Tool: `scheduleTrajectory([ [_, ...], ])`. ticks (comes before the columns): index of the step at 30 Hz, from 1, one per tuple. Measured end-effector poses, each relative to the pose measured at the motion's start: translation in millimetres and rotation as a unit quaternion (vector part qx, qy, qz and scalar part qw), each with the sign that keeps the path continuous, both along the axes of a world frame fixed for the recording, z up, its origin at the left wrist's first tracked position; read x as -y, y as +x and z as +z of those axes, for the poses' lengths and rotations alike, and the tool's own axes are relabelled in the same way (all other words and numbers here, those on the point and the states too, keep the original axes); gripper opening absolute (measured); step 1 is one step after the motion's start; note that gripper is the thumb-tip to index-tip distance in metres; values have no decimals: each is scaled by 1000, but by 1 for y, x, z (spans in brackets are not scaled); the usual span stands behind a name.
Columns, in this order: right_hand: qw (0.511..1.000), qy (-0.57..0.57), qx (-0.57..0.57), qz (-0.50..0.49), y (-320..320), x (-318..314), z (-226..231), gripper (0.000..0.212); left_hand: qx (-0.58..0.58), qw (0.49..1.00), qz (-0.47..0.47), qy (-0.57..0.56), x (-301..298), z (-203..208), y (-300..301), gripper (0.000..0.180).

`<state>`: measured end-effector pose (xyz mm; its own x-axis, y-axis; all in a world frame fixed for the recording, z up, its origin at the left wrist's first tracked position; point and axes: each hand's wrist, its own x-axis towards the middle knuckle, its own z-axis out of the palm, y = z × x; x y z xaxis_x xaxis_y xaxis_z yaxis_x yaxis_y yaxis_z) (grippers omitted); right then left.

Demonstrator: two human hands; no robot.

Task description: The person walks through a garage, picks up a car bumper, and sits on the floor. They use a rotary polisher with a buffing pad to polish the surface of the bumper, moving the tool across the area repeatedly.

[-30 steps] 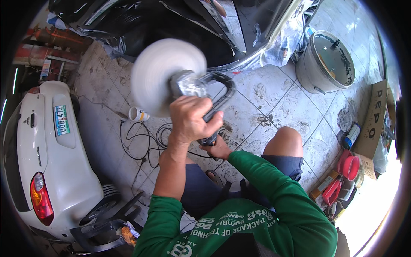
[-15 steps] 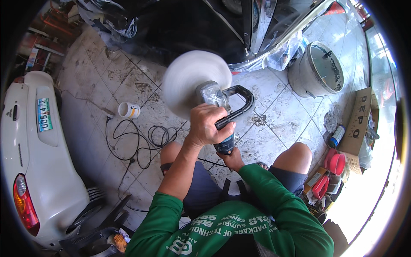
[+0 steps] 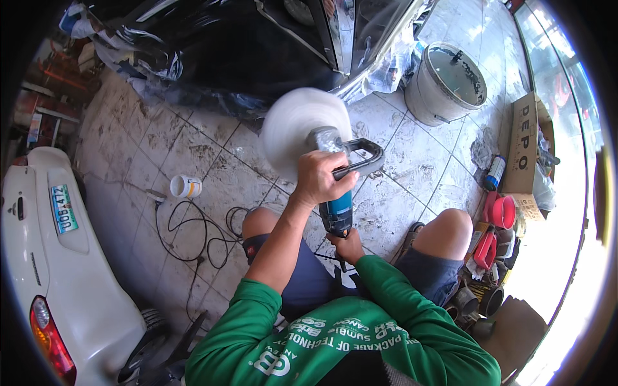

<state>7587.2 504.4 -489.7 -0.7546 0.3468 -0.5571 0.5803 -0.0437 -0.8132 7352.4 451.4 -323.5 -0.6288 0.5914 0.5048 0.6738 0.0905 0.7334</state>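
Observation:
A blue and black power polisher (image 3: 338, 213) is held in front of me by both hands, over my lap and the floor. Its round white pad (image 3: 302, 125) looks smeared, as if spinning. My left hand (image 3: 323, 177) is closed round the black loop handle (image 3: 372, 153) near the polisher's head. At the rear end, my right hand (image 3: 347, 246) grips the butt of the tool, its fingers partly hidden. Beyond the pad is a glossy black car panel (image 3: 225, 51) edged with clear plastic sheeting (image 3: 380, 74). Whether pad and panel touch, I cannot tell.
A grey bucket (image 3: 418, 90) stands at the far right. On the left are a white car (image 3: 96, 270), a small white tub (image 3: 186, 186) and a looped black cord (image 3: 206, 231). Along the right lie a cardboard box (image 3: 519, 145), a spray can (image 3: 495, 172) and red containers (image 3: 501, 212).
The polisher has drawn back toward me and its pad now shows farther right and lower. More of the blue body shows. My view has shifted; both hands keep their hold.

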Motion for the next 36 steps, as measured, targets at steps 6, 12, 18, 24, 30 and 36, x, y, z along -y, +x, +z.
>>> scheduleTrajectory([
  [6, 999, 6, -33, -2, -2, -22, 3, 21, -3, 1000, 1, 18, -12, 7, 4, 32],
  [12, 994, 34, -90, 59, -5, -19, -10, 21, 81, 993, 84, 7, 30, 4, 3, 25],
  [18, 994, 24, -79, 67, 1, -55, -6, 21, 90, 989, 114, -16, -5, -5, 13, 25],
  [24, 996, 5, -71, 60, 13, -128, -10, 21, 115, 984, 138, -24, -74, -8, 25, 26],
  [30, 998, -14, -43, 31, 28, -175, -5, 20, 79, 990, 110, -26, -146, -10, 31, 33],
  [36, 995, -95, -7, -3, 13, -200, 4, 19, 43, 992, 95, -71, -212, -12, 18, 34],
])
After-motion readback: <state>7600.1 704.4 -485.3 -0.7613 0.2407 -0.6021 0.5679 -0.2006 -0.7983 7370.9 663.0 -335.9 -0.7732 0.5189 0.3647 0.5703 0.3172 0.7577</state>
